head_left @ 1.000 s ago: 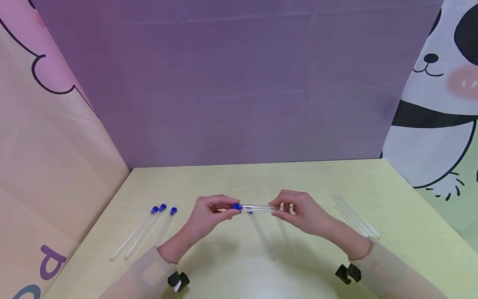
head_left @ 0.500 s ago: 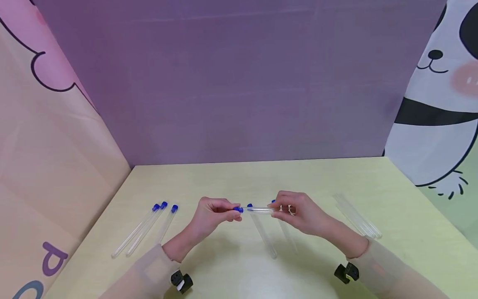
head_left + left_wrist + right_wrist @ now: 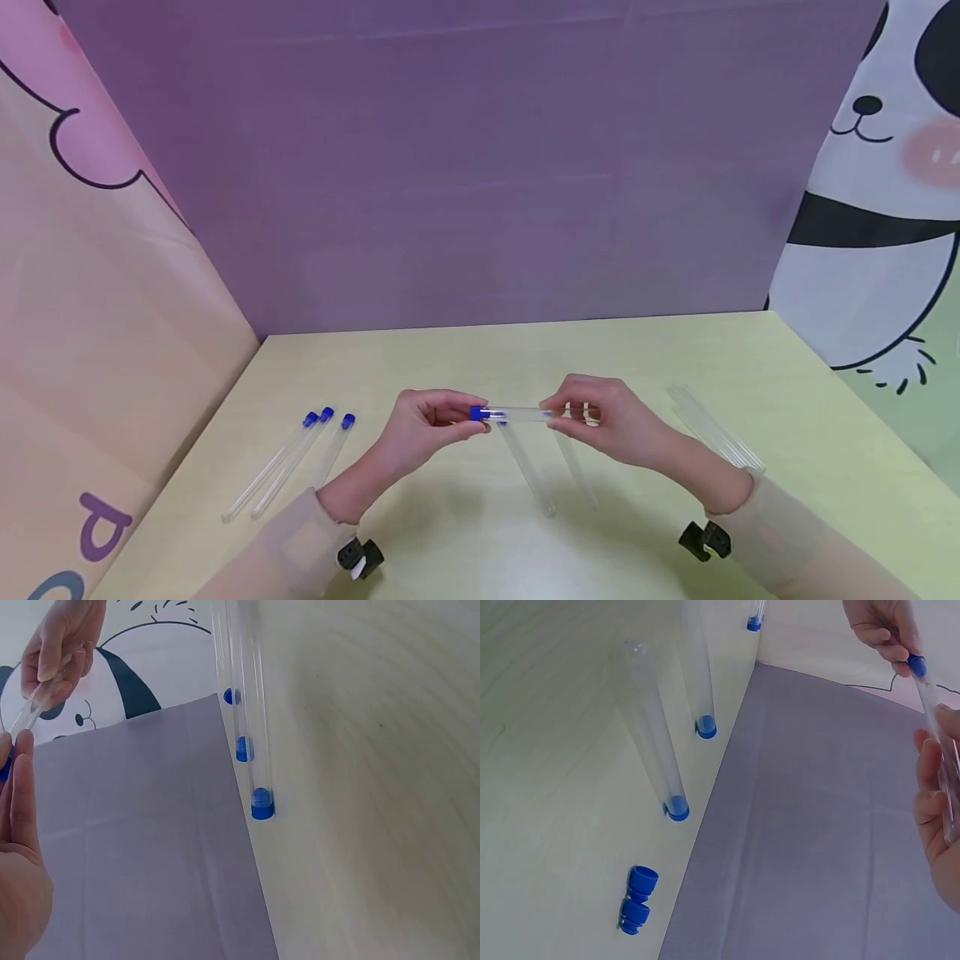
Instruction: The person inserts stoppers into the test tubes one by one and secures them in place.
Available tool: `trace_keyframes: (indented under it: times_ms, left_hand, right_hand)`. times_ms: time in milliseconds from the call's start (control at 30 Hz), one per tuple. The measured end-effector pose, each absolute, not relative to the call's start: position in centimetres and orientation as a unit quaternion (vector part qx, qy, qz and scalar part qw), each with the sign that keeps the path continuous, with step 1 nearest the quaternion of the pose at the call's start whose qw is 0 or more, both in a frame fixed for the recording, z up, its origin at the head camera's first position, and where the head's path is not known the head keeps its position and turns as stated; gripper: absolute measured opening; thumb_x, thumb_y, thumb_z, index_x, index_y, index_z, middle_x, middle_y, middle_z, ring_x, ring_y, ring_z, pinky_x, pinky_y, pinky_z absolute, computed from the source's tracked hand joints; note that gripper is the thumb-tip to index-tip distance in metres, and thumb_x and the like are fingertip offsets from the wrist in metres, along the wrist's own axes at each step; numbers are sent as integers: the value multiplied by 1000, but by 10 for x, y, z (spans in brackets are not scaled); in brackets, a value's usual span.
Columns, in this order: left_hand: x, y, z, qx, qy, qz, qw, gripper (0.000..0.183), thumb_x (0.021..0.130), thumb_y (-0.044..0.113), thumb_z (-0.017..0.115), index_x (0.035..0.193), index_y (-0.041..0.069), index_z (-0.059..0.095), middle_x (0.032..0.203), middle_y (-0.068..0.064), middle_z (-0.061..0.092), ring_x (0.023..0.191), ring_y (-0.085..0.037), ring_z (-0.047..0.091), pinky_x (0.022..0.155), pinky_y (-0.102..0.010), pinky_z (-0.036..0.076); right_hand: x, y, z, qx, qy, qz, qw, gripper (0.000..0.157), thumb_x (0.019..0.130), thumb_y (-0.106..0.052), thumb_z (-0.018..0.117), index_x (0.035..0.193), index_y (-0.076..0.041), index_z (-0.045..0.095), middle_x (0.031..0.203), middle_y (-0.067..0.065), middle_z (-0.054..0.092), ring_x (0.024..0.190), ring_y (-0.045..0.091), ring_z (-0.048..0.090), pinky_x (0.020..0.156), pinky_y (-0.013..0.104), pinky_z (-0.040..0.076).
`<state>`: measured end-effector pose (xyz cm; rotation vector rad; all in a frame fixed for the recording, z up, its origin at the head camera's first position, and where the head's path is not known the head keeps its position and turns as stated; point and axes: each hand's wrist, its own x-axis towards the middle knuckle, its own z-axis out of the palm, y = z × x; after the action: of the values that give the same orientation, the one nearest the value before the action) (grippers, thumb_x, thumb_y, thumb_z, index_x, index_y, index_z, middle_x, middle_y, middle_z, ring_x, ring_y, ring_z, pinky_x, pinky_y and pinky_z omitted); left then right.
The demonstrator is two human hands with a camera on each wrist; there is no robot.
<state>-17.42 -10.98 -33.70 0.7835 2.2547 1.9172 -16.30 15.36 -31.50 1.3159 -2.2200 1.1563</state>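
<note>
A clear test tube [image 3: 521, 414] is held level in the air above the table, with a blue cap [image 3: 477, 413] at its left end. My left hand [image 3: 431, 429] pinches that capped end between thumb and fingers. My right hand [image 3: 611, 417] grips the tube's other end, which its fingers partly hide. Below lie two capped test tubes, one left [image 3: 527, 471] and one right [image 3: 576, 471]. Two loose blue caps, one upper [image 3: 642, 883] and one lower [image 3: 634, 916], appear on the table in the right wrist view.
Three blue-capped tubes [image 3: 281, 467] lie at the left of the pale table [image 3: 480, 567]. Several clear tubes [image 3: 712, 429] without visible caps lie side by side at the right, close to the right forearm. A purple backdrop [image 3: 480, 167] rises behind the table.
The left fingers have shifted slightly around the cap. Both hands still hold the tube in nearly the same place, and the tubes on the table have not moved.
</note>
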Motion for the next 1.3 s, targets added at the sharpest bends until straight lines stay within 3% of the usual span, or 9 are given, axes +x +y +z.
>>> trace_keyframes:
  times_ms: [267,533,867,1300]
  left_hand:
    - [-178,-110,-340,248,739,625,29,31,74,3,71,102,-7,64,87,-12,67,74,-22,65,68,-31,51]
    - [-184,-114,-348,262,718,644,12,27,79,8,67,104,-3,63,94,-14,65,83,-27,64,67,-33,52]
    - [-195,-128,-347,266,694,669,16,28,87,9,59,109,-8,54,103,-15,63,89,-22,63,65,-36,52]
    - [-212,-147,-357,216,743,631,55,26,87,11,59,109,-1,58,92,-13,64,83,-23,63,66,-38,52]
  right_hand:
    - [-176,157,-334,434,-795,404,126,19,78,-9,70,95,-16,65,75,-10,57,59,6,49,43,21,38]
    - [-177,154,-340,417,-826,368,89,15,81,-20,67,96,-17,65,79,-16,58,68,2,53,49,20,43]
    - [-181,166,-353,408,-834,361,91,15,81,-21,68,95,-20,64,83,-16,59,69,2,54,50,20,44]
    - [-180,196,-365,392,-853,329,105,17,80,-16,69,96,-21,64,78,-18,57,66,0,52,49,19,43]
